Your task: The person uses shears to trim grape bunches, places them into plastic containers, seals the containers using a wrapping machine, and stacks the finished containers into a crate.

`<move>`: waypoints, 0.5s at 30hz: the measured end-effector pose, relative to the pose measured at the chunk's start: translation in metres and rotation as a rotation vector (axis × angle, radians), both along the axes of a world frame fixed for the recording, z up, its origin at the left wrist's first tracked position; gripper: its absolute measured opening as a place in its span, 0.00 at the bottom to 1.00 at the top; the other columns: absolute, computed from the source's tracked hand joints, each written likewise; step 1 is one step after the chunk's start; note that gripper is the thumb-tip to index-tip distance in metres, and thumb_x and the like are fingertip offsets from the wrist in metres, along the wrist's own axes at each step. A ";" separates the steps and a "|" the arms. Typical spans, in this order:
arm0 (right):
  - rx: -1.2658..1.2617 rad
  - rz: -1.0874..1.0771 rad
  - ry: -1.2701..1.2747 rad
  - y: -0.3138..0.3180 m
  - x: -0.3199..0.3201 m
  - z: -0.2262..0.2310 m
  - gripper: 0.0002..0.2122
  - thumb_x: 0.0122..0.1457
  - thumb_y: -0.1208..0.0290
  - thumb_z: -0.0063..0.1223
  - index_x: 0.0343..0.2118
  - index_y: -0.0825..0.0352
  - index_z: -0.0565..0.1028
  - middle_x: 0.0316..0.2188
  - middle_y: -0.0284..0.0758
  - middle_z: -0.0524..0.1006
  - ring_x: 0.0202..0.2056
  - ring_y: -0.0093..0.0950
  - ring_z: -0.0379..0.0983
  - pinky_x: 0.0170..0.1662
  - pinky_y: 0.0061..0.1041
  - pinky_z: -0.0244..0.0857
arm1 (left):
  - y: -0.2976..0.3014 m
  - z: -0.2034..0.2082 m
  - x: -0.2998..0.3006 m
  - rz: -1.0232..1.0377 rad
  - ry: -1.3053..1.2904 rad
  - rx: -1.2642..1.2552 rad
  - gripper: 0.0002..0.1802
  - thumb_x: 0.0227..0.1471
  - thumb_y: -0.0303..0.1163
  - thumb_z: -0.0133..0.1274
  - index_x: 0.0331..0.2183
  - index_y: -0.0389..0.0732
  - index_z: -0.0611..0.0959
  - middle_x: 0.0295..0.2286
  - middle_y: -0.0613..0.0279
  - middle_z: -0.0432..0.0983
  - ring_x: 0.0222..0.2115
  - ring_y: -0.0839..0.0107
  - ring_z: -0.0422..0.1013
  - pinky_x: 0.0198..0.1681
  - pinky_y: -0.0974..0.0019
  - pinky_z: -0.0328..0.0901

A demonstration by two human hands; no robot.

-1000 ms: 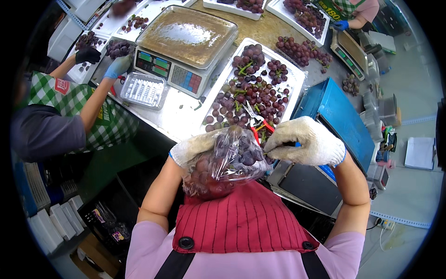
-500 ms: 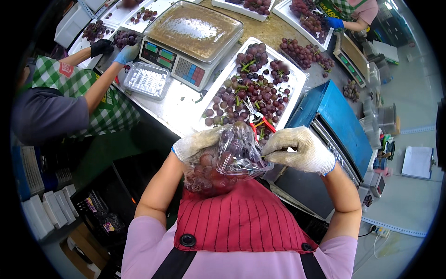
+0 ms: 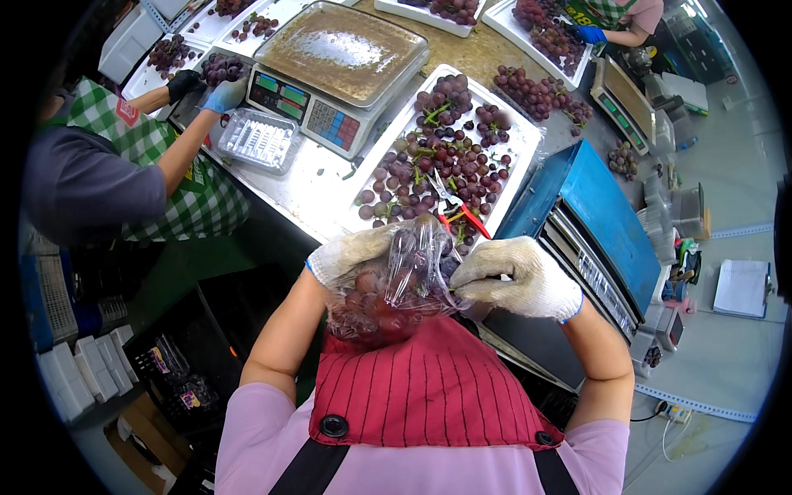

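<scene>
In front of my chest is a pack of dark red grapes (image 3: pixel 375 301) covered in clear, wrinkled plastic wrap (image 3: pixel 422 268). My left hand (image 3: pixel 353 254), in a white knit glove, grips the pack from its upper left side; its fingertips are partly hidden by the fruit. On the pack's right side my gloved right hand (image 3: pixel 524 279) has thumb and fingers pinched together at the wrap's edge. Just beyond the pack, red-handled snips (image 3: pixel 450 204) lie with blades apart on loose grapes (image 3: pixel 437 157) in a white tray (image 3: pixel 521 161).
Left of the tray stand a weighing scale (image 3: pixel 342 58) and a clear plastic box (image 3: pixel 260 142). A blue-topped machine (image 3: pixel 602 219) is close on my right. One co-worker (image 3: pixel 124 165) handles grapes at left; another's blue-gloved hand (image 3: pixel 591 35) is at far right.
My right hand has shifted slightly left and down along the wrapped pack, away from the snips. My left hand keeps its hold. The co-worker at left has leaned a little.
</scene>
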State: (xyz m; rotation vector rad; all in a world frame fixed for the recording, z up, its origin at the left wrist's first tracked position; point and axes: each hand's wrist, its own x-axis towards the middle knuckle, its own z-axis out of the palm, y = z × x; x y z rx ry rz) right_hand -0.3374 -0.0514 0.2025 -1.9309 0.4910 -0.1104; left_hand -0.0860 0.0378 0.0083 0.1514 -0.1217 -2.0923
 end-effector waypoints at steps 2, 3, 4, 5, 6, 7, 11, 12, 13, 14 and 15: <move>0.005 -0.033 -0.004 0.003 -0.001 -0.001 0.08 0.54 0.72 0.58 0.36 0.67 0.80 0.31 0.38 0.79 0.32 0.29 0.77 0.39 0.26 0.70 | -0.001 0.002 0.000 0.011 -0.103 0.014 0.24 0.63 0.26 0.38 0.58 0.29 0.62 0.54 0.47 0.66 0.51 0.63 0.68 0.56 0.61 0.64; 0.007 -0.047 -0.005 0.005 -0.001 -0.002 0.08 0.54 0.72 0.58 0.36 0.67 0.80 0.31 0.38 0.79 0.32 0.30 0.77 0.39 0.27 0.70 | 0.001 -0.001 0.001 0.019 -0.122 -0.046 0.23 0.64 0.26 0.36 0.59 0.29 0.61 0.55 0.48 0.65 0.52 0.64 0.67 0.57 0.63 0.63; -0.039 -0.080 0.000 0.008 -0.002 -0.003 0.08 0.54 0.72 0.58 0.37 0.67 0.80 0.32 0.38 0.79 0.32 0.31 0.77 0.39 0.27 0.70 | 0.002 -0.006 0.003 0.027 -0.141 -0.106 0.23 0.64 0.27 0.35 0.59 0.29 0.61 0.55 0.49 0.64 0.53 0.65 0.67 0.58 0.65 0.63; -0.086 -0.113 0.004 0.012 -0.002 -0.003 0.08 0.54 0.72 0.57 0.37 0.67 0.80 0.32 0.38 0.79 0.33 0.31 0.77 0.39 0.27 0.70 | 0.003 -0.008 0.005 0.035 -0.160 -0.166 0.23 0.65 0.27 0.33 0.59 0.29 0.60 0.56 0.50 0.63 0.54 0.66 0.66 0.58 0.67 0.62; -0.133 -0.147 0.009 0.015 -0.003 -0.004 0.08 0.54 0.72 0.57 0.37 0.67 0.79 0.32 0.38 0.79 0.33 0.32 0.77 0.39 0.28 0.70 | 0.003 -0.008 0.004 0.039 -0.208 -0.098 0.24 0.64 0.26 0.35 0.59 0.29 0.61 0.56 0.49 0.64 0.53 0.65 0.66 0.58 0.66 0.63; -0.143 -0.156 0.060 0.018 -0.003 -0.001 0.08 0.54 0.73 0.56 0.37 0.66 0.79 0.33 0.38 0.79 0.34 0.33 0.77 0.39 0.28 0.70 | 0.003 -0.007 0.004 0.043 -0.255 -0.030 0.24 0.63 0.26 0.38 0.59 0.29 0.61 0.55 0.48 0.64 0.53 0.64 0.67 0.57 0.64 0.63; -0.203 -0.086 0.021 0.017 -0.006 -0.005 0.09 0.53 0.72 0.57 0.37 0.66 0.79 0.31 0.39 0.79 0.33 0.35 0.77 0.37 0.28 0.71 | -0.001 0.040 -0.008 0.098 -0.408 0.044 0.25 0.62 0.24 0.40 0.58 0.28 0.61 0.55 0.47 0.65 0.52 0.63 0.67 0.56 0.62 0.64; -0.235 -0.075 0.010 0.017 -0.006 -0.006 0.09 0.53 0.72 0.57 0.37 0.65 0.79 0.31 0.39 0.78 0.32 0.36 0.76 0.36 0.29 0.70 | 0.000 0.035 -0.007 0.092 -0.292 -0.007 0.24 0.62 0.24 0.40 0.58 0.28 0.62 0.55 0.47 0.65 0.52 0.63 0.68 0.56 0.62 0.64; -0.268 -0.067 0.003 0.016 -0.005 -0.006 0.09 0.53 0.72 0.57 0.38 0.65 0.79 0.31 0.39 0.78 0.32 0.36 0.76 0.36 0.29 0.70 | -0.001 0.025 -0.006 0.082 -0.173 -0.059 0.24 0.62 0.24 0.40 0.58 0.28 0.62 0.54 0.46 0.65 0.52 0.63 0.68 0.56 0.62 0.64; -0.300 -0.060 -0.005 0.017 -0.005 -0.006 0.09 0.53 0.72 0.57 0.38 0.64 0.79 0.31 0.39 0.78 0.31 0.36 0.76 0.35 0.30 0.70 | -0.002 0.018 -0.005 0.071 -0.053 -0.110 0.24 0.62 0.24 0.40 0.58 0.28 0.62 0.54 0.46 0.65 0.51 0.62 0.68 0.56 0.62 0.64; -0.346 -0.078 0.016 0.019 -0.003 -0.003 0.09 0.53 0.71 0.58 0.38 0.64 0.78 0.30 0.39 0.78 0.31 0.37 0.76 0.34 0.31 0.70 | -0.002 0.016 -0.004 0.105 -0.145 -0.142 0.24 0.62 0.24 0.40 0.58 0.28 0.62 0.54 0.46 0.65 0.51 0.63 0.68 0.56 0.62 0.64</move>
